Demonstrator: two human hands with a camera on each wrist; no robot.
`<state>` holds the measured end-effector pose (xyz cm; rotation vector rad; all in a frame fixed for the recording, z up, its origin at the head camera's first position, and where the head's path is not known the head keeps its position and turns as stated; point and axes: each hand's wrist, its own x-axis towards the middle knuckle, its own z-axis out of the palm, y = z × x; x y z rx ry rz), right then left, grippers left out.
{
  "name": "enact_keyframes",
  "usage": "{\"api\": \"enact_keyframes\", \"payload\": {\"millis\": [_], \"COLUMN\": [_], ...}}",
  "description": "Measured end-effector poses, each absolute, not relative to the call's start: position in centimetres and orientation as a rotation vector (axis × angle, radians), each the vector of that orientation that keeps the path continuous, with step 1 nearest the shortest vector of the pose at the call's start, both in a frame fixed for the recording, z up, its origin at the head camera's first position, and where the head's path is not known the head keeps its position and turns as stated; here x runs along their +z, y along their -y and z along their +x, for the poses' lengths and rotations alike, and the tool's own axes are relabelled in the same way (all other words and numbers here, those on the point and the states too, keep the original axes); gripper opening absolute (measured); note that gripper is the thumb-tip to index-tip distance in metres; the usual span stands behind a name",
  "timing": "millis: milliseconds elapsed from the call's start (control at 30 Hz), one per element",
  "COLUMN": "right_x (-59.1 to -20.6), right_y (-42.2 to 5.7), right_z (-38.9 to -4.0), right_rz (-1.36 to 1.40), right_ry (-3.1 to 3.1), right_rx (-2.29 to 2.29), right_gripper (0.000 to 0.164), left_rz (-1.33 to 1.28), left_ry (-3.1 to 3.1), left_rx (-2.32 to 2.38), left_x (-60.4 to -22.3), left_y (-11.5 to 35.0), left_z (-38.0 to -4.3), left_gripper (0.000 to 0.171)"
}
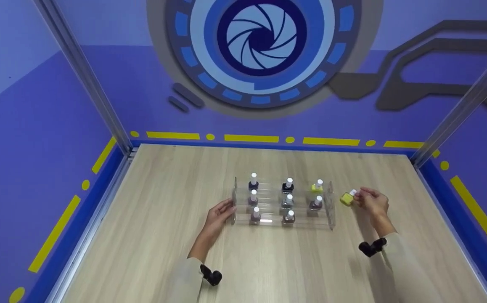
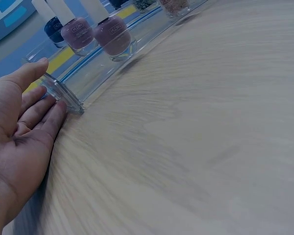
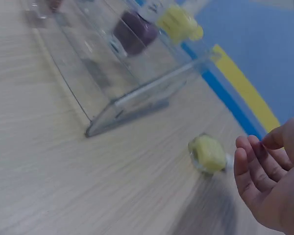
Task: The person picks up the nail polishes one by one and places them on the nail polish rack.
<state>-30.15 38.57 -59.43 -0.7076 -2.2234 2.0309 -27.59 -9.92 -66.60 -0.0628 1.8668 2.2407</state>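
A clear tiered display rack (image 1: 306,224) stands on the table with several white-capped nail polish bottles in three rows. My left hand (image 1: 218,215) holds the rack's left end panel, thumb at its edge and fingers along the outer face (image 2: 63,95). Right of the rack, my right hand (image 1: 373,202) pinches a yellow nail polish bottle (image 1: 346,199) by its white cap; the bottle tilts, glass end toward the rack. In the right wrist view, the fingers partly hide that cap. Another yellow bottle (image 1: 316,188) stands at the back row's right end, behind a dark purple bottle (image 3: 134,33).
The wooden table (image 1: 252,265) is bounded by a blue back wall (image 1: 142,92) and side walls. Metal posts (image 1: 96,92) rise at the back corners. Two mauve bottles (image 2: 112,36) stand near the rack's left end.
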Motion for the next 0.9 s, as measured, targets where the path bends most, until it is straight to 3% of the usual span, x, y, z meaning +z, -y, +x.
{"api": "enact_keyframes", "payload": {"millis": [233, 600, 900], "right_x": [-62.6, -62.1, -60.7], "right_y": [-38.9, -38.4, -38.6], "right_z": [-30.1, -31.1, -32.5], "right_rz": [-0.947, -0.851, -0.883], "right_ry": [2.279, 2.756, 2.836], "right_rx": [1.919, 1.298, 1.369], "right_gripper": [0.043, 0.059, 0.047], "left_rz": [-0.044, -0.025, -0.030], "left_ry": [-1.847, -1.851, -1.838], "left_rx": [2.239, 2.228, 2.266], "left_x": [-66.9, -67.3, -67.0], "left_y": [10.1, 10.1, 10.0], "left_z": [-27.1, -27.2, -27.6], "left_gripper": [0.057, 0.057, 0.056]}}
